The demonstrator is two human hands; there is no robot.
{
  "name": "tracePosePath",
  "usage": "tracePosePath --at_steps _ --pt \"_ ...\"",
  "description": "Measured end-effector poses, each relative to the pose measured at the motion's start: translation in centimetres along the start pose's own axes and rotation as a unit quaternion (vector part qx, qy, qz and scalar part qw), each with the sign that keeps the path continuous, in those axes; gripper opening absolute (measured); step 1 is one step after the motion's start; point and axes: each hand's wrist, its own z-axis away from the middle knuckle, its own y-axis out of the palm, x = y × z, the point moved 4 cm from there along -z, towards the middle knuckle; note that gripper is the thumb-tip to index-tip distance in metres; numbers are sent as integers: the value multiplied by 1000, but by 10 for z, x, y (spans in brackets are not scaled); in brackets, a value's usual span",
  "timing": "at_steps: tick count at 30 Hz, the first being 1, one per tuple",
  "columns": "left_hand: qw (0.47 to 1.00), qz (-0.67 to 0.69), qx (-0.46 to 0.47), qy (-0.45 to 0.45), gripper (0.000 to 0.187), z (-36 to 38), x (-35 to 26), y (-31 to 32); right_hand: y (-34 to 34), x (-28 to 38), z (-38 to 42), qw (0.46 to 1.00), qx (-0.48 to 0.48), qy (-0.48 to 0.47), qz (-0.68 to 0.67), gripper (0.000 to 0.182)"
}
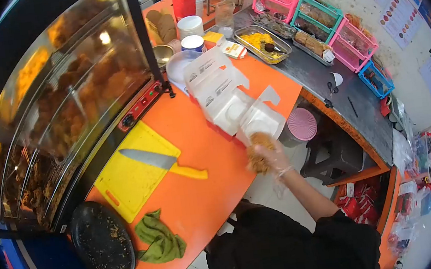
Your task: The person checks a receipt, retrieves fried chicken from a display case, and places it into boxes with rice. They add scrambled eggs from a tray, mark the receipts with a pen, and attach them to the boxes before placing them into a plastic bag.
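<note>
My right hand (275,158), in a clear plastic glove, is closed around a brown, crumbly-coated piece of fried chicken (259,164). It is at the near edge of an open white takeaway box (224,106) with red outer sides. The box's flaps stand up, and it sits near the right edge of the orange table. My left hand does not show anywhere. To the left of the box lies a knife (150,158) with a yellow handle, across a yellow cutting board (135,179).
A glass food warmer (71,86) full of fried pieces stands left. Nearer are a black round tray (102,243) and a green cloth (159,237). Along the dark counter are a metal tray (281,56) of yellow food and pink and green baskets (316,16). A lidded bucket (302,124) stands below.
</note>
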Motion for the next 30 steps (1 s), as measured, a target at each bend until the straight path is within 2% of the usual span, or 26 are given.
tracePosePath --at_steps 1,2,3,5,6,7,8,9,10,11,12,15,16,18,19,20,21,23,24,25,27,28,29,30 --pt "1000 6 1 13 54 3 -12 5 -25 13 -13 997 -48 -54 36 47" --pt "1000 6 0 25 53 5 -23 3 -46 18 -30 997 -43 -46 37 47" --pt "999 2 -8 34 53 4 -33 2 -69 26 -50 961 -111 -30 250 51" --pt "997 -13 -57 40 52 6 -49 -11 -90 42 -86 873 -135 -11 468 55" --pt "994 -29 -96 45 51 9 -58 -23 -92 41 -100 870 -102 2 482 56" --pt "995 -13 -87 41 51 12 -64 -32 -85 43 -108 845 -51 -50 530 55" --pt "997 15 -74 35 50 14 -74 -37 -77 45 -113 817 0 -108 567 54" --pt "997 39 -53 31 50 18 -89 -37 -76 42 -119 775 28 -110 622 49" --pt "998 52 -28 27 49 21 -107 -39 -64 49 -103 746 -27 -180 640 45" --pt "999 39 -1 8 50 23 -140 -35 -74 46 -107 757 6 -147 637 47" --pt "999 25 26 -10 51 26 -173 -32 -68 48 -96 736 2 -131 665 47" --pt "973 163 156 -41 60 22 -225 -16 -27 79 -51 675 -26 -78 733 48" --pt "971 138 194 -22 66 18 -249 -12 -16 74 -51 667 0 -84 741 48" --pt "908 313 267 -78 79 13 -290 2 9 71 -49 742 70 -161 646 50" --pt "896 323 296 -70 82 10 -309 4 19 74 -49 776 98 -199 590 51" --pt "883 347 312 -55 85 8 -307 9 28 77 -51 806 124 -235 530 52" --pt "882 321 345 23 82 4 -322 8 36 82 -54 830 149 -269 466 53" --pt "841 371 394 -2 80 1 -324 9 71 55 -66 898 328 -155 250 51" --pt "839 378 390 1 80 -3 -322 10 113 50 -38 897 415 -93 120 51" --pt "847 372 380 -11 78 -6 -316 11 126 29 -39 896 415 -100 122 51" --pt "851 368 374 -23 76 -11 -302 9 154 -67 -57 889 423 38 170 52" --pt "873 329 353 -63 74 -14 -286 8 166 -92 -64 830 439 -14 343 53" --pt "893 290 330 -102 72 -16 -270 8 188 -108 -59 737 448 -73 501 55" --pt "939 190 282 -56 62 -15 -254 3 208 -120 -42 666 453 -175 565 58"
